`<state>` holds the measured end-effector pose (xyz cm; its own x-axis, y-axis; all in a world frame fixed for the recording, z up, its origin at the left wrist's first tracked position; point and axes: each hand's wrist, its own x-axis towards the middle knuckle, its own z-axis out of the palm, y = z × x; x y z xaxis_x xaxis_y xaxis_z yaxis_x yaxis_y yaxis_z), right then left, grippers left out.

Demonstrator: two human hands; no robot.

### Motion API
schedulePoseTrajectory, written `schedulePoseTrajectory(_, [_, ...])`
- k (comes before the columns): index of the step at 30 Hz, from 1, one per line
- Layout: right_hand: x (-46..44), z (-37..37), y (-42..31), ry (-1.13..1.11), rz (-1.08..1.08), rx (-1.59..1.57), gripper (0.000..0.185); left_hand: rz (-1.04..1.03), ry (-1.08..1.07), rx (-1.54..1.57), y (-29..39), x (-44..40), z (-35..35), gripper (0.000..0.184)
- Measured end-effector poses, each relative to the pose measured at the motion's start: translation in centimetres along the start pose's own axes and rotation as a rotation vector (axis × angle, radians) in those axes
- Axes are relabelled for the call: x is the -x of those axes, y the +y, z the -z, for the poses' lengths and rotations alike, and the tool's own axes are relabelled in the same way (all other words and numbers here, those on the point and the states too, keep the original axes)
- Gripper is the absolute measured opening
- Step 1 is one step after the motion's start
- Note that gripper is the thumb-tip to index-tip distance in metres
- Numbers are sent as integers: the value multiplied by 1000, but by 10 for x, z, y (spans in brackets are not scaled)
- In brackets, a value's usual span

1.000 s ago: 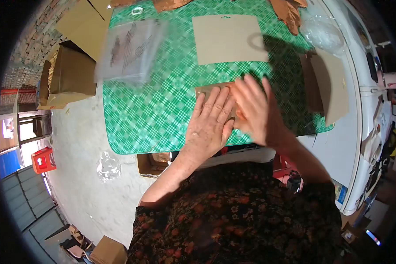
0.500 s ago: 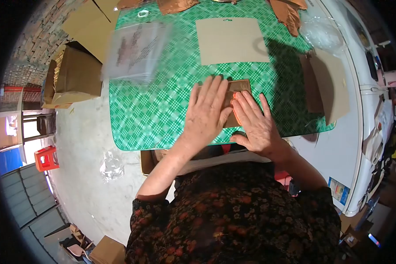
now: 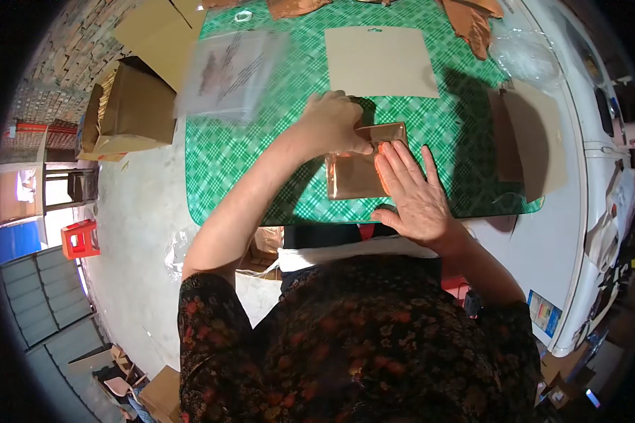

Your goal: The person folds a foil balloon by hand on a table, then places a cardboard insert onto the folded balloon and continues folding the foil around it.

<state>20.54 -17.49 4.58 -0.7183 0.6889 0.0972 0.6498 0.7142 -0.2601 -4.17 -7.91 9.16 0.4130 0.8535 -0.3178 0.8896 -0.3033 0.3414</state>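
Observation:
A shiny copper-brown flat packet [image 3: 353, 180] lies on the green patterned tablecloth [image 3: 261, 176] near the table's front edge. My right hand [image 3: 416, 194] lies flat on the packet's right part, fingers stretched out and thumb apart, with something orange showing along the index finger. Over the packet's upper left edge is my left hand [image 3: 335, 123], its fingers curled and the thumb pointing right onto the packet. What the left fingers hold, if anything, is hidden. Beyond the hands lies a beige card [image 3: 381, 62] with a small hanging slot.
Clear plastic bags [image 3: 233, 74] lie at the table's upper left. Brown foil pieces [image 3: 473, 25] are along the far edge. Clear plastic [image 3: 525, 56] and a beige sheet [image 3: 536, 141] lie at the right. An open cardboard box [image 3: 137, 109] stands left of the table.
My left hand has gone from lying flat to curled, and has moved up to the packet's upper edge, uncovering its left part. My right hand has stayed flat on it. The view has shifted slightly.

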Motion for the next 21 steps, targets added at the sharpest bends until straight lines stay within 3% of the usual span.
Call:
schedulePoseTrajectory(8, [0,-4,2,-6,14,16,104,-83,-132,41,-2,-12,2,52])
schedulePoseTrajectory(11, [-1,-2,3,-25,34,35,103,-80,-161,137,4,-11,4,39])
schedulePoseTrajectory(21, [-7,5,9,-14,101,-59,96,-60,-80,480,-14,6,-11,38])
